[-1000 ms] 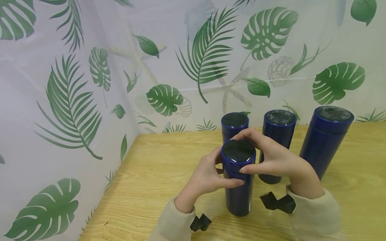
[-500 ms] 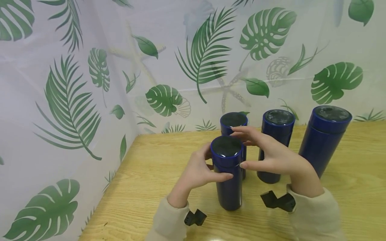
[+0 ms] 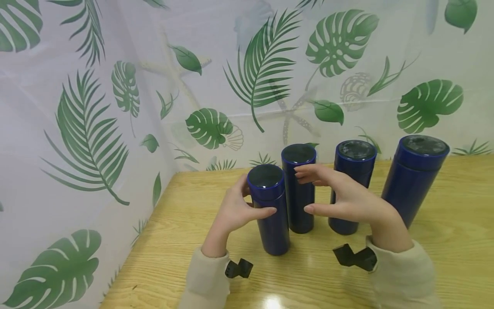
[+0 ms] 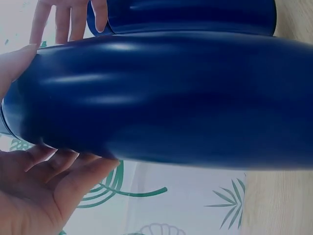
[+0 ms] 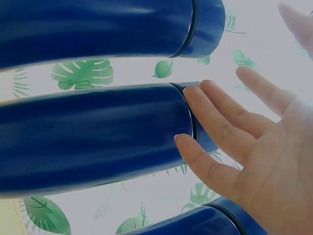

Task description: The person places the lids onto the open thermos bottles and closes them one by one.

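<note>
My left hand [image 3: 233, 208] grips a dark blue thermos flask [image 3: 275, 234] below its lid, thumb across the near side and fingers behind. The flask leans slightly; whether its base touches the table cannot be told. In the left wrist view this flask [image 4: 171, 103] fills the middle. Just right of it, a second blue thermos [image 3: 302, 210] stands upright. My right hand [image 3: 353, 201] hovers in front of that one, fingers and thumb apart, holding nothing. In the right wrist view the fingers of this hand [image 5: 264, 142] spread near the neck of a thermos [image 5: 98, 137].
Two more blue thermoses stand to the right, one behind the right hand [image 3: 346, 223] and one farther right [image 3: 411, 184]. The wooden table [image 3: 173, 253] meets a leaf-printed cloth backdrop [image 3: 216, 77] behind and at the left. Small black cameras [image 3: 239, 268] sit on both wrists.
My left hand has carried its thermos leftward and away from me, to beside the back-left thermos. The right hand has let go of that flask and stays roughly in place.
</note>
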Demonstrator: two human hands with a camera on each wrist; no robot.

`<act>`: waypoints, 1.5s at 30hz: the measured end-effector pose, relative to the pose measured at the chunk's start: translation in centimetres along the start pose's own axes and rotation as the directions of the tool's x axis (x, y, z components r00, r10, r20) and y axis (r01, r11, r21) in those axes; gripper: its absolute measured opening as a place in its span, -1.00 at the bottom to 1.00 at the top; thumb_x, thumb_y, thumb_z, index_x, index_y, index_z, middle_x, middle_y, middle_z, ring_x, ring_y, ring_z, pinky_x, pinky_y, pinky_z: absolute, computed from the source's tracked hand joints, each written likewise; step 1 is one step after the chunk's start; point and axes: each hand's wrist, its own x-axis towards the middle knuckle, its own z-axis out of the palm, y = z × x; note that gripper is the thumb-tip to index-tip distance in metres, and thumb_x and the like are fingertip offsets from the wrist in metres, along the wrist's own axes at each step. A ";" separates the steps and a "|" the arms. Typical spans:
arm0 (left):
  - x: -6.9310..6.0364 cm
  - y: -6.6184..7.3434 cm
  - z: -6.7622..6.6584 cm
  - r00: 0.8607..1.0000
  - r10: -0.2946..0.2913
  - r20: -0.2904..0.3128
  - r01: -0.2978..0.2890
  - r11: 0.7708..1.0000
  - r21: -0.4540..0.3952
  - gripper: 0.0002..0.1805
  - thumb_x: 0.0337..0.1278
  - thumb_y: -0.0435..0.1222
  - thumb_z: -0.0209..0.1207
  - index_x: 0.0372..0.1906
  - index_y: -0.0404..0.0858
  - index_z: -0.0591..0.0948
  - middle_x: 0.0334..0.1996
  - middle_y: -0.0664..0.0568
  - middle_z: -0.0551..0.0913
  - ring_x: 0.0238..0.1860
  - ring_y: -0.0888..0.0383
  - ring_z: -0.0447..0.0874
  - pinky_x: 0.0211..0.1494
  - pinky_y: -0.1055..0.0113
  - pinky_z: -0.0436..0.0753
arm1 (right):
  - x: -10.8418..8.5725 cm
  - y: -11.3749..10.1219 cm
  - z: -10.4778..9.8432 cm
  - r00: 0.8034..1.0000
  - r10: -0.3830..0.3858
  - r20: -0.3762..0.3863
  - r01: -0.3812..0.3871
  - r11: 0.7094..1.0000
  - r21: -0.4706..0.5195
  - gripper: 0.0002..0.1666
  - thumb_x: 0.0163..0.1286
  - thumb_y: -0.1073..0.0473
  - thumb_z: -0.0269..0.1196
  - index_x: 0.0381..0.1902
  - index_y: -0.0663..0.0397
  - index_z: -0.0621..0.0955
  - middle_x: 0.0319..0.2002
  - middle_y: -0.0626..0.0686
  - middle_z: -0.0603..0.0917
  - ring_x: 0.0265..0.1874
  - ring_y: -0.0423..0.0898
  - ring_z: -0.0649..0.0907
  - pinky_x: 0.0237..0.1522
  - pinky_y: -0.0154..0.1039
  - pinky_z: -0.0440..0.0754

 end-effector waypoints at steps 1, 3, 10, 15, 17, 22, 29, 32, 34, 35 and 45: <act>0.0 -0.1 0.0 1.000 0.001 -0.008 -0.001 1.000 0.002 -0.22 -0.38 -0.31 0.42 0.13 -0.15 0.35 -0.13 0.04 0.54 -0.17 0.14 0.53 -0.34 0.28 0.57 | 0.0 0.0 0.0 1.000 0.001 0.001 -0.001 1.000 -0.007 -0.27 0.05 0.28 0.32 0.17 0.27 0.29 0.03 0.12 0.45 0.01 -0.08 0.44 0.02 -0.29 0.38; 0.0 -0.1 -0.1 1.000 -0.004 -0.024 0.004 1.000 0.006 -0.23 -0.38 -0.30 0.42 0.12 -0.17 0.35 -0.13 0.02 0.54 -0.16 0.12 0.53 -0.31 0.29 0.57 | 0.0 0.0 0.0 1.000 0.000 -0.002 0.000 1.000 -0.019 -0.29 0.06 0.27 0.32 0.16 0.26 0.30 0.02 0.11 0.46 0.00 -0.07 0.45 0.01 -0.26 0.40; 0.3 0.0 -0.5 0.991 -0.086 -0.102 0.084 0.996 -0.016 -0.23 -0.37 -0.39 0.41 0.14 -0.24 0.35 -0.08 -0.07 0.51 -0.09 0.01 0.49 -0.23 0.23 0.55 | 0.2 0.1 0.2 1.000 0.013 -0.014 -0.014 0.999 -0.043 -0.35 0.09 0.27 0.30 0.13 0.26 0.33 -0.03 0.10 0.50 -0.03 -0.07 0.49 -0.05 -0.17 0.44; 0.4 0.1 -0.8 0.978 -0.127 -0.163 0.125 0.992 -0.026 -0.24 -0.30 -0.40 0.38 0.16 -0.27 0.31 -0.05 -0.12 0.49 -0.07 -0.03 0.48 -0.11 0.16 0.51 | 0.2 -0.1 0.3 0.999 0.034 -0.001 -0.034 0.999 -0.041 -0.37 0.11 0.25 0.29 0.13 0.26 0.34 -0.03 0.11 0.49 -0.04 -0.05 0.50 -0.07 -0.08 0.44; 0.4 -0.1 -0.9 0.974 -0.142 -0.179 0.139 0.990 -0.031 -0.24 -0.27 -0.38 0.37 0.17 -0.25 0.30 -0.03 -0.10 0.48 -0.06 0.00 0.47 -0.07 0.15 0.49 | 0.1 -0.1 0.3 0.999 0.041 0.003 -0.041 0.998 -0.039 -0.38 0.12 0.24 0.28 0.13 0.25 0.34 -0.03 0.11 0.49 -0.04 -0.04 0.50 -0.08 -0.06 0.44; 0.5 -0.6 -0.9 0.968 -0.151 -0.200 0.145 0.988 -0.043 -0.26 -0.21 -0.32 0.35 0.18 -0.26 0.28 0.00 -0.09 0.45 0.00 0.02 0.44 -0.02 0.11 0.45 | 0.1 -0.3 0.3 0.999 0.050 0.009 -0.050 0.998 -0.043 -0.39 0.13 0.24 0.27 0.13 0.24 0.34 -0.03 0.11 0.49 -0.05 -0.05 0.51 -0.09 -0.03 0.44; 0.8 -1.3 -0.9 0.962 -0.172 -0.211 0.161 0.985 -0.067 -0.27 -0.12 -0.30 0.30 0.19 -0.31 0.21 0.06 -0.15 0.39 0.08 0.00 0.36 0.07 0.11 0.38 | 0.1 -0.4 0.4 0.998 0.056 0.017 -0.055 0.997 -0.057 -0.39 0.14 0.22 0.27 0.13 0.24 0.33 -0.03 0.11 0.50 -0.05 -0.06 0.51 -0.10 -0.01 0.44; 0.9 -1.6 -1.0 0.962 -0.169 -0.215 0.160 0.985 -0.062 -0.27 -0.10 -0.30 0.29 0.20 -0.32 0.19 0.07 -0.15 0.38 0.10 0.00 0.34 0.07 0.12 0.38 | 0.0 -0.4 0.4 0.998 0.066 0.019 -0.065 0.996 -0.061 -0.39 0.14 0.21 0.27 0.13 0.23 0.34 -0.02 0.11 0.50 -0.05 -0.06 0.51 -0.10 -0.01 0.44; 0.9 -1.7 -1.1 0.961 -0.163 -0.222 0.153 0.986 -0.061 -0.26 -0.10 -0.30 0.28 0.21 -0.32 0.18 0.08 -0.15 0.38 0.11 0.01 0.34 0.07 0.13 0.38 | 0.0 -0.5 0.4 0.997 0.072 0.020 -0.071 0.996 -0.062 -0.40 0.14 0.21 0.27 0.13 0.22 0.34 -0.02 0.10 0.50 -0.05 -0.06 0.51 -0.09 -0.01 0.44; 0.9 -1.8 -1.1 0.960 -0.160 -0.228 0.151 0.987 -0.057 -0.26 -0.10 -0.30 0.28 0.21 -0.32 0.18 0.08 -0.15 0.38 0.10 0.01 0.34 0.07 0.13 0.39 | 0.0 -0.5 0.3 0.997 0.075 0.021 -0.074 0.995 -0.061 -0.40 0.14 0.20 0.27 0.13 0.22 0.34 -0.02 0.10 0.50 -0.05 -0.06 0.51 -0.09 -0.02 0.44; 0.8 -2.3 -1.5 0.963 -0.144 -0.226 0.129 0.989 -0.077 -0.23 -0.06 -0.31 0.26 0.25 -0.35 0.14 0.11 -0.21 0.33 0.14 -0.06 0.30 0.10 0.06 0.34 | 0.1 -0.6 0.7 0.996 0.086 0.018 -0.085 0.995 -0.044 -0.42 0.16 0.19 0.25 0.12 0.22 0.35 -0.02 0.11 0.50 -0.05 -0.07 0.50 -0.08 -0.02 0.43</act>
